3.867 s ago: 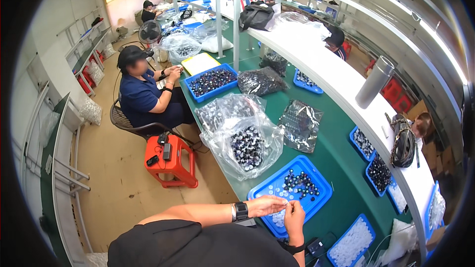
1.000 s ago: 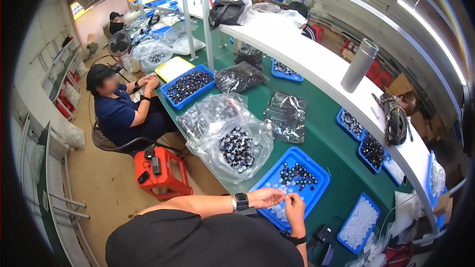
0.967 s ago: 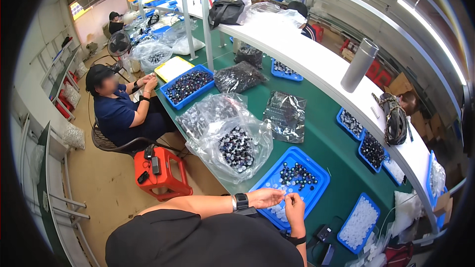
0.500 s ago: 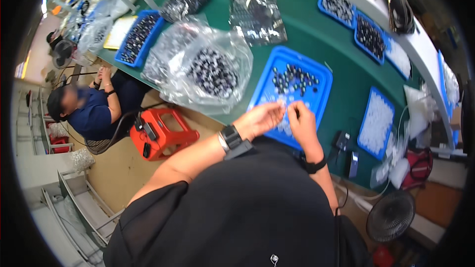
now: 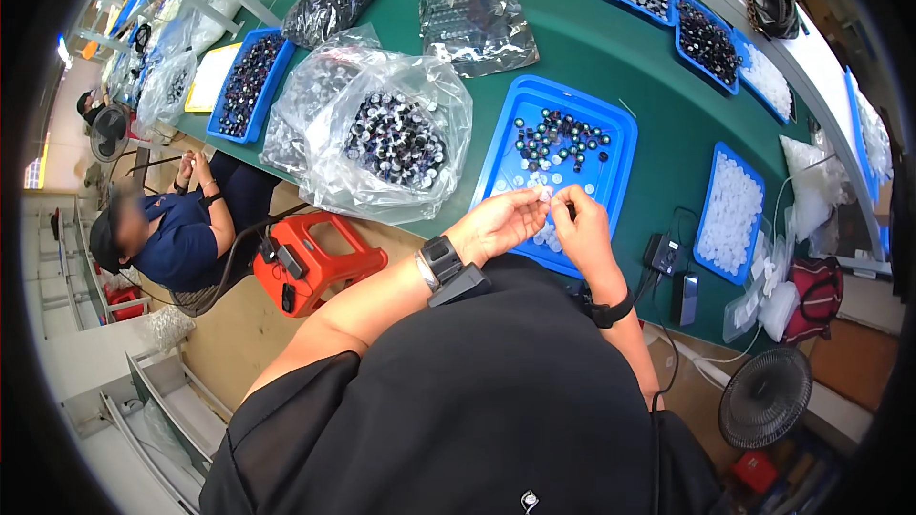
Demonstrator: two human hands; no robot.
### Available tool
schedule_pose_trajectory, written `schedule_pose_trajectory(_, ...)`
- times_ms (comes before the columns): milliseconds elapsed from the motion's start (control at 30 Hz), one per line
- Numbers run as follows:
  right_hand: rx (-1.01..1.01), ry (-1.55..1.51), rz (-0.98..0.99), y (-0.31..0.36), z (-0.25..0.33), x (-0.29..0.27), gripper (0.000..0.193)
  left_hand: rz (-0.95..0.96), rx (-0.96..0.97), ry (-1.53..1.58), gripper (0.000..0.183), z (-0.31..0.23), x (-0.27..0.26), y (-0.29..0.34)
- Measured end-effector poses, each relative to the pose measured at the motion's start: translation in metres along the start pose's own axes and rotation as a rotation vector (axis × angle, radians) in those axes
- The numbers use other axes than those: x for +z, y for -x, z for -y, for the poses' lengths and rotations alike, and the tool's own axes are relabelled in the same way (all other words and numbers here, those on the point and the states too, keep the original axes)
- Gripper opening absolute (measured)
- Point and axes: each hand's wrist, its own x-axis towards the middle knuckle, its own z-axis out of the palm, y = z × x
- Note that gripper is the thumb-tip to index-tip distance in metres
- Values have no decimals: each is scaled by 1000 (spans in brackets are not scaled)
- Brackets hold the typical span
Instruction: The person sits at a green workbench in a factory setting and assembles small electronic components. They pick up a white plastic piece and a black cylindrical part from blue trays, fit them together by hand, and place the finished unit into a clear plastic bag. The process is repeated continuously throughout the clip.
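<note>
Over the near part of a blue tray (image 5: 625,148), my two hands come close together. My left hand (image 5: 504,224) pinches a small whitish, translucent piece (image 5: 545,195) between thumb and forefinger, its other fingers curled, palm turned up. Right beside it, my right hand (image 5: 584,231) is closed, thumb and forefinger together near the piece; what they hold, if anything, is too small to make out. Inside the tray, small dark, shiny round parts (image 5: 563,138) lie in a loose pile at the far side. Small clear-white round pieces (image 5: 548,236) lie nearer, partly hidden by my hands.
Left of the tray sits an open clear plastic bag (image 5: 396,138) of dark and white parts. A blue tray of white pieces (image 5: 730,215) is at right, near a small black box (image 5: 660,253) with cables. A co-worker (image 5: 176,229) sits at left beyond a red stool (image 5: 320,253).
The view has shifted slightly, moving the bags and far trays up and left in the picture. My hands stay together over the tray, fingers almost unchanged.
</note>
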Motion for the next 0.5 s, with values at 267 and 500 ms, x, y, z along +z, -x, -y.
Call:
schedule_pose_trajectory(267,49,-108,3,-4,-10,-1,8,30,10,-148,11,1,5,-4)
schedule_pose_trajectory(500,198,-430,101,-6,-16,-2,7,-7,153,-338,16,0,18,0)
